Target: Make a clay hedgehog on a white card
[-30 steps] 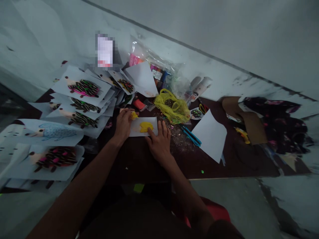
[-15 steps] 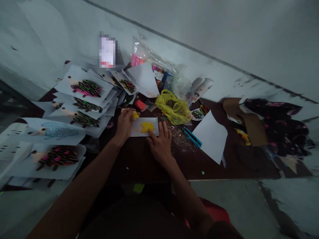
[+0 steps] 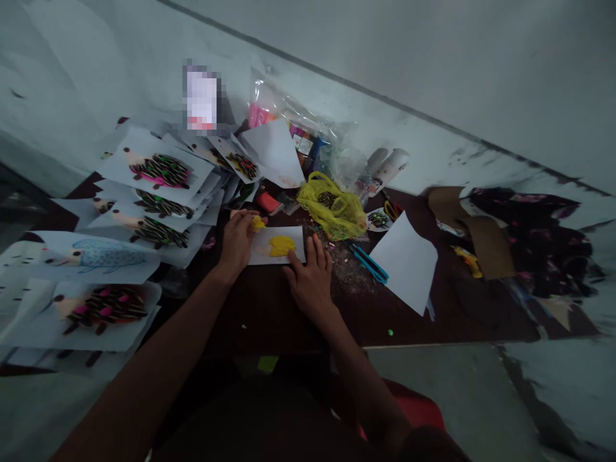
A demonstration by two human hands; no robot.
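Observation:
A small white card (image 3: 260, 258) lies on the dark table before me, with a flattened patch of yellow modelling clay (image 3: 282, 246) on it. My left hand (image 3: 237, 240) is at the card's left edge, its fingers closed on a lump of yellow modelling clay (image 3: 258, 223). Over the card's right edge rests my right hand (image 3: 312, 273), fingers stretched out and the thumb touching the lower right of the yellow patch. Nothing shows in that hand.
Stacked hedgehog cards (image 3: 158, 170) fill the left side. A yellow plastic bag (image 3: 332, 215) of striped seeds stands behind the card. Blue-handled scissors (image 3: 368, 262) and a white sheet (image 3: 407, 263) lie to the right. Dark cloth (image 3: 543, 237) and brown cardboard (image 3: 491, 247) are farther right.
The yellow patch on the card looks slightly wider to the left. My right thumb stays at its edge, and my left hand still holds its lump. The view has shifted slightly.

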